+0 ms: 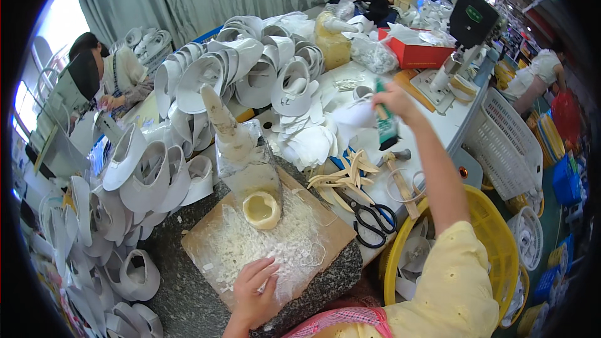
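Observation:
My right hand (395,101) is raised over the table's right part, closed around a green brush (387,126) with dark bristles facing down. My left hand (255,286) rests at the near edge of a brown board (335,228), fingers apart and slightly bent, holding nothing visible. White crumbs (275,244) cover much of that board, which lies on a speckled stone slab (188,272). Beyond my left hand, a whitish, crusted metal post (247,159) stands on the board, with a cream-coloured ring or cup (261,209) at its near end.
White shoe uppers (141,175) pile up on the left and far side. Black scissors (372,222), a hammer (397,158) and cream strips (347,175) lie right of the board. A yellow basket (501,213) stands by my right arm. Another person (122,69) sits at far left.

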`<state>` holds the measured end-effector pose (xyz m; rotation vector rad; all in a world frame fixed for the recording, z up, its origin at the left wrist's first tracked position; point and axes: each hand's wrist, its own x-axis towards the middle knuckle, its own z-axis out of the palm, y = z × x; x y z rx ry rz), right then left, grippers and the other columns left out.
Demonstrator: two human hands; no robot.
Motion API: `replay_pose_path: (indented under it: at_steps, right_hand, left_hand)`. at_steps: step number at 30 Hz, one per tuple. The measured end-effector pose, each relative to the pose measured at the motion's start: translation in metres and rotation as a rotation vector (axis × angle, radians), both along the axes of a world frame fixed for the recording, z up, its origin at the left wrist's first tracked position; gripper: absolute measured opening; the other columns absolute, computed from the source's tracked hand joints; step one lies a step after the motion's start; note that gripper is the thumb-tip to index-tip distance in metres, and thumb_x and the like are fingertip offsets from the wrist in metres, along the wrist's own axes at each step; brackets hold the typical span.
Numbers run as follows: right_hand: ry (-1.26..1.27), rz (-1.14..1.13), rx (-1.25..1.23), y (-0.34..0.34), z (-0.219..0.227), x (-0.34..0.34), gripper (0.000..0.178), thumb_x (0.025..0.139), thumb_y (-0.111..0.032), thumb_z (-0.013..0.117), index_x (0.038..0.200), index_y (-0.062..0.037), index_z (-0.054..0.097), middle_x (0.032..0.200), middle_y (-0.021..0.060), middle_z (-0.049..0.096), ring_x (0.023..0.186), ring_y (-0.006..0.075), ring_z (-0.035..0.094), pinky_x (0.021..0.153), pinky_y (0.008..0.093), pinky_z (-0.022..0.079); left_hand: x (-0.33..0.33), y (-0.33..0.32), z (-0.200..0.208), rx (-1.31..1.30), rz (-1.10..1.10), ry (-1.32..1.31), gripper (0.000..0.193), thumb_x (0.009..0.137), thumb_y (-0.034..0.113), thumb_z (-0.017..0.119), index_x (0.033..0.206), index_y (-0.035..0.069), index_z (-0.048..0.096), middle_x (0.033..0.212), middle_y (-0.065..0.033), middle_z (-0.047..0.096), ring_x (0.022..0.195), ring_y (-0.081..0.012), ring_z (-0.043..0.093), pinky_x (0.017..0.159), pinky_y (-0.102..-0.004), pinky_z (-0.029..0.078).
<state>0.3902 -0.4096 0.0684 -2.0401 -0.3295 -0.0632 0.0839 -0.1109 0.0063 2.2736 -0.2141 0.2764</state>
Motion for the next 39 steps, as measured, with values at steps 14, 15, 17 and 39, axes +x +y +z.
replay_pose_path:
  at_steps: [14,15,17,39]
  right_hand:
    - [-0.658,0.928,-0.109,0.129,-0.007,-0.216,0.014,0.055,0.0,0.057,0.066,-0.0023,0.049,0.09,0.0139,0.053,0.058,0.0242,0.049,0.055,0.0289,0.041]
    - [-0.616,0.993,-0.152,0.138,-0.01,-0.219,0.013,0.057,0.0,0.058,0.067,-0.002,0.049,0.096,0.0154,0.052,0.057,0.024,0.048,0.055,0.0283,0.041]
    - [-0.425,1.155,0.038,0.154,-0.004,-0.228,0.01,0.059,0.0,0.057,0.066,-0.0014,0.049,0.101,0.0173,0.051,0.057,0.023,0.049,0.055,0.0277,0.041]
    - [1.144,1.164,0.508,0.261,-0.052,-0.25,0.011,0.07,-0.009,0.049,0.074,0.0011,0.053,0.073,0.0082,0.054,0.08,0.0186,0.05,0.081,0.0301,0.036]
  left_hand:
    - [0.019,0.03,0.007,-1.298,0.03,0.03,0.073,0.07,0.06,0.043,0.123,0.013,0.027,0.123,-0.0091,0.033,0.109,-0.0236,0.036,0.088,-0.0418,0.03]
    - [0.01,0.037,0.019,-1.285,0.066,0.045,0.066,0.073,0.056,0.041,0.121,0.012,0.029,0.12,-0.0094,0.036,0.106,-0.0236,0.04,0.085,-0.0414,0.034]
    - [-0.009,0.054,0.03,-1.283,0.158,-0.033,0.047,0.082,0.041,0.036,0.118,0.01,0.032,0.113,-0.01,0.043,0.099,-0.023,0.047,0.076,-0.0396,0.044]
    - [-0.085,0.136,0.007,-0.962,0.419,0.033,0.024,0.087,0.027,0.032,0.087,0.007,0.045,0.067,0.0015,0.047,0.055,-0.003,0.047,0.047,-0.0177,0.044]
